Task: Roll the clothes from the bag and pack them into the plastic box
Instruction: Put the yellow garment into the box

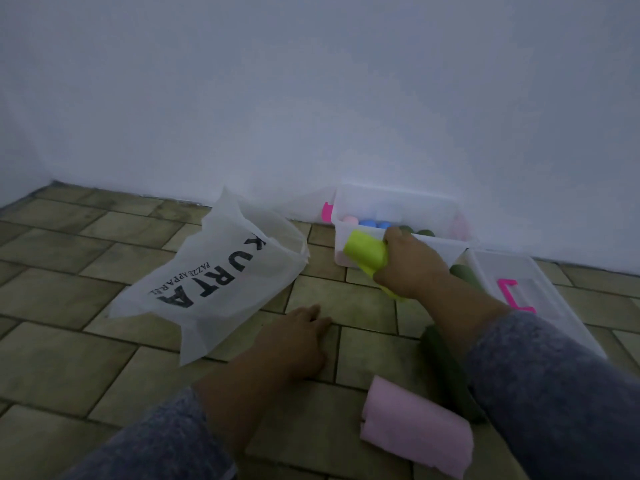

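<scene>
Head view, starting nearest me: at about 5 o'clock a pink rolled cloth (417, 433) lies on the tiled floor (69, 358), just beside my right grey sleeve (554, 393). A dark green cloth (446, 368) lies just past it, partly hidden under my right forearm.

My left hand (294, 341) rests near the middle at 6 o'clock, palm down on the tiles, its fingers (320, 318) released and flat, grasping nothing.

At 9 o'clock from that hand lies the white bag (214, 271), slumped on the floor with its mouth toward the wall and black lettering reading KURTA across it.

Farther out, at about 1 o'clock, my right hand (408, 263) is clenched around a yellow-green rolled cloth (367, 258), holding it against the near wall of the plastic box (394, 206). The roll sits at the box's front rim, not yet down inside.

The box stands against the white wall (311, 98). Inside it I can make out pink, blue and dark green rolls (375, 224) in a row. A pink clip (326, 211) shows at its left end.

At 3 o'clock the clear lid (540, 292) with a pink handle lies on the floor, and another green roll (462, 271) sits between it and the box.
</scene>
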